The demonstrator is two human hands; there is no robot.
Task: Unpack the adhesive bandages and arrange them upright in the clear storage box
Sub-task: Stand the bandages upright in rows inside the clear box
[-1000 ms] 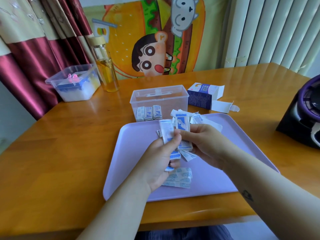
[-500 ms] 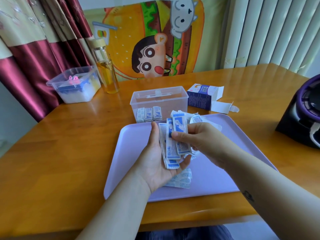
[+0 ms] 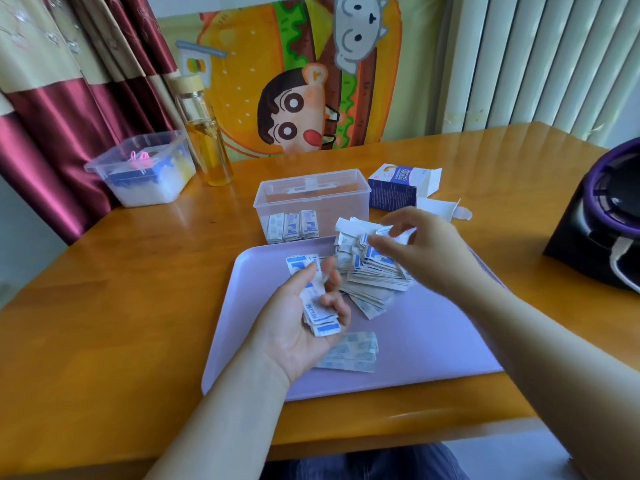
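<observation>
Here, at the middle of the frame, the left hand (image 3: 301, 327) lies palm up over the lilac tray (image 3: 433, 334), its fingers curled round a small stack of bandages (image 3: 313, 303). Just right of it the right hand (image 3: 426, 251) reaches onto the loose pile of bandages (image 3: 374, 271) on the tray; blur hides whether it pinches any. Above, the clear storage box (image 3: 311, 199) stands on the desk (image 3: 121, 306), three bandages (image 3: 292, 226) upright inside at its left

Orange wooden table (image 3: 104, 323), maroon-and-cream curtain (image 3: 52, 109), cartoon burger hanging (image 3: 249, 81), white ribbed panel (image 3: 536, 57), perhaps a radiator
</observation>
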